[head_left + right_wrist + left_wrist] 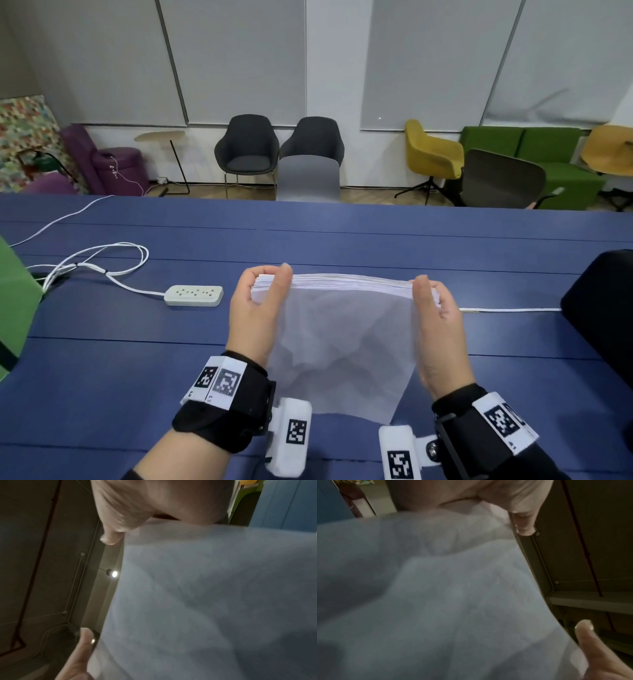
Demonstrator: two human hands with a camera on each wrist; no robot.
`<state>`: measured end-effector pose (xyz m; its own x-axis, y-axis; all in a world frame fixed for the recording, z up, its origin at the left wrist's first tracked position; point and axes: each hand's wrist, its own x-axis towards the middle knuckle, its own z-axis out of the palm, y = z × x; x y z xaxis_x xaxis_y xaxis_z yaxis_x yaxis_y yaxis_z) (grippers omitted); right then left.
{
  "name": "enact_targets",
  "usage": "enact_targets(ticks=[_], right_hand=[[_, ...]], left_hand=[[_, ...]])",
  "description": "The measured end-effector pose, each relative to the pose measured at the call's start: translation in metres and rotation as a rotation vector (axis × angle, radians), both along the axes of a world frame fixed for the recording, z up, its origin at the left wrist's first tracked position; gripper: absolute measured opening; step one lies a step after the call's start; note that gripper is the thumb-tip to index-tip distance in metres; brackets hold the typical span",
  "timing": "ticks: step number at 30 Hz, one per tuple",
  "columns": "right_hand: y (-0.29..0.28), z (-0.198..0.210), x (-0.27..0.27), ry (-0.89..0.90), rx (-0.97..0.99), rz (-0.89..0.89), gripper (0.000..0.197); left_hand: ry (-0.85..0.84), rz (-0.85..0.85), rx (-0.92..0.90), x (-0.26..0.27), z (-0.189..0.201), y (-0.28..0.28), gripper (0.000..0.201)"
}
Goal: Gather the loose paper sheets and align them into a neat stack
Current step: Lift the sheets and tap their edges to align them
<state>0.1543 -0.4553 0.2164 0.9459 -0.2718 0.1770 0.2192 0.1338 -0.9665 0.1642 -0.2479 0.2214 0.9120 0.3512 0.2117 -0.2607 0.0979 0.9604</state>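
Both hands, left hand (255, 318) and right hand (440, 329), fingers curled around upright paper stack (342, 342) over blue table (137, 342).

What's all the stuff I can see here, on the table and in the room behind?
paper stack: one, white, held upright between both hands over the table
table: one, blue, foreground
power strip: one, white, on the table left of the paper
cable: white, looped, far left of the table
dark chairs: two, against the back wall
grey chair: one, at the table's far edge
yellow chair: one, right of centre
green sofa: one, far right
left hand: grips the paper's left edge
right hand: grips its right edge
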Motion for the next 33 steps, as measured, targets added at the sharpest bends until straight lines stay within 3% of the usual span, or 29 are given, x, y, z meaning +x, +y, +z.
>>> enact_targets(ticks=[5,8,11,16,20,25,30,33], right_hand=[[-0.008,-0.021,-0.004,0.034,-0.023,0.143,0.052],[-0.012,-0.029,-0.006,0.111,-0.032,0.149,0.042],[-0.013,-0.033,-0.009,0.155,-0.049,0.219,0.022],[-0.012,-0.024,-0.009,0.142,-0.069,0.269,0.012],[-0.015,-0.008,-0.005,0.085,-0.061,0.309,0.014],[-0.022,-0.010,-0.003,0.091,-0.094,0.408,0.035],[-0.016,-0.008,0.000,0.118,-0.132,0.357,0.016],[-0.023,0.002,0.002,0.049,-0.143,0.413,0.022]], left_hand=[[0.043,-0.184,0.060,-0.002,-0.030,0.012,0.071],[0.141,-0.270,0.081,-0.004,-0.047,0.017,0.063],[0.198,-0.324,0.088,-0.008,-0.058,0.019,0.042],[0.182,-0.343,0.116,-0.009,-0.048,0.020,0.025],[0.091,-0.383,0.118,-0.005,-0.027,0.028,0.035],[0.105,-0.496,0.103,-0.004,-0.027,0.032,0.045],[0.081,-0.436,0.081,-0.004,-0.028,0.020,0.038],[0.053,-0.435,0.080,-0.003,-0.023,0.024,0.037]])
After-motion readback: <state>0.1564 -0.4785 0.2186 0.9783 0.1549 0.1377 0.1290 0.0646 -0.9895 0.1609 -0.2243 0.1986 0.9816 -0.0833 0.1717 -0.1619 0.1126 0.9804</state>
